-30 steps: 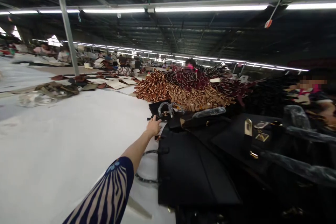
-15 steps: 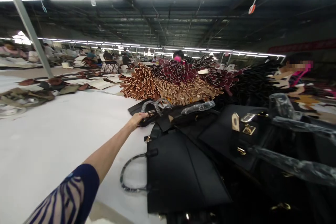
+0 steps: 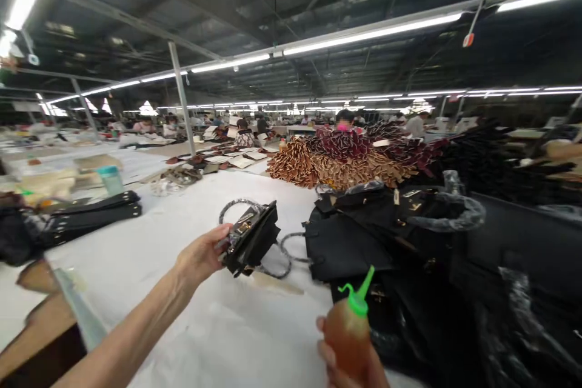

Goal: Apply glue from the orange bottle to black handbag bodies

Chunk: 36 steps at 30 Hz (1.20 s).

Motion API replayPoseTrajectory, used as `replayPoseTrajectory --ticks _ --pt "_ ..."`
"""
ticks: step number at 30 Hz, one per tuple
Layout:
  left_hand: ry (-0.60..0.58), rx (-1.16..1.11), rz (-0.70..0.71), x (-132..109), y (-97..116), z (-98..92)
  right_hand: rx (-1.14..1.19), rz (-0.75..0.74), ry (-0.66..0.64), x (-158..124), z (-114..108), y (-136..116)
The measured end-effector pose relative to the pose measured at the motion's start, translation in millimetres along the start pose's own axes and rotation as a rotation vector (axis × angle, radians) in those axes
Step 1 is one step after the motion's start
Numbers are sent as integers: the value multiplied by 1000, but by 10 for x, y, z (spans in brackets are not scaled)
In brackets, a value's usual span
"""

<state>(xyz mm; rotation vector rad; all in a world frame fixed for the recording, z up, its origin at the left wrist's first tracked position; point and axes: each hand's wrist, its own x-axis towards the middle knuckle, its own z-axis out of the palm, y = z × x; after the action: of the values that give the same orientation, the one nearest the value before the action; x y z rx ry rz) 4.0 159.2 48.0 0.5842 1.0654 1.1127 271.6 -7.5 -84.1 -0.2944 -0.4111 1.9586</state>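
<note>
My left hand [image 3: 204,254] is closed on a small black handbag [image 3: 257,233], held tilted above the white table [image 3: 191,327]. Gold-coloured metal fittings show on its near face, and its looped handles are wrapped in clear plastic. At the lower edge of the view, my right hand [image 3: 334,364] is wrapped around a squeeze bottle [image 3: 349,336] of amber-brown liquid. The bottle has a green cap with a pointed nozzle tilted up to the right. To the right lies a pile of black handbags [image 3: 350,239], some with plastic-wrapped handles.
Bundles of brown strips [image 3: 295,160] and maroon strips [image 3: 341,145] are heaped beyond the bags. On the left, a black bag [image 3: 100,212] lies near a container with a turquoise lid [image 3: 109,179]. A metal post [image 3: 182,100] rises farther back. People sit in the background.
My left hand has lifted the small handbag from the far edge of the pile and brought it left and nearer. My right hand and the bottle have come into view. The camera has turned left.
</note>
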Motion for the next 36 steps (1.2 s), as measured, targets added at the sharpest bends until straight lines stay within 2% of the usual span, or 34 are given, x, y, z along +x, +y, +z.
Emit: replayPoseTrajectory --ticks 3,6,9,11,15,18,21,24,27,31,36 --pt "42 -165 111 -406 101 -226 7 -90 -18 -187 176 -65" --pt "74 -299 236 -661 391 -414 15 -209 13 -414 352 -153" --pt "67 -361 291 -867 631 -500 83 -244 83 -539 463 -125" --pt "39 -397 326 -995 693 -490 141 -223 135 -549 488 8" --pt "-21 -455 388 -1228 672 -446 198 -123 244 -470 443 513" --pt "62 -445 375 -1378 629 -531 224 -44 319 -352 363 917" --pt "148 -422 380 -1500 603 -731 217 18 369 -172 278 1145" --pt "181 -386 426 -1615 607 -955 195 28 391 40 206 1144" --pt "201 -398 457 -1741 625 -1117 189 -1 419 244 142 1011" --pt "234 -351 411 -1874 594 -1219 210 -54 466 468 60 846" --pt "320 -347 295 -1886 380 -1275 242 -113 492 570 44 804"
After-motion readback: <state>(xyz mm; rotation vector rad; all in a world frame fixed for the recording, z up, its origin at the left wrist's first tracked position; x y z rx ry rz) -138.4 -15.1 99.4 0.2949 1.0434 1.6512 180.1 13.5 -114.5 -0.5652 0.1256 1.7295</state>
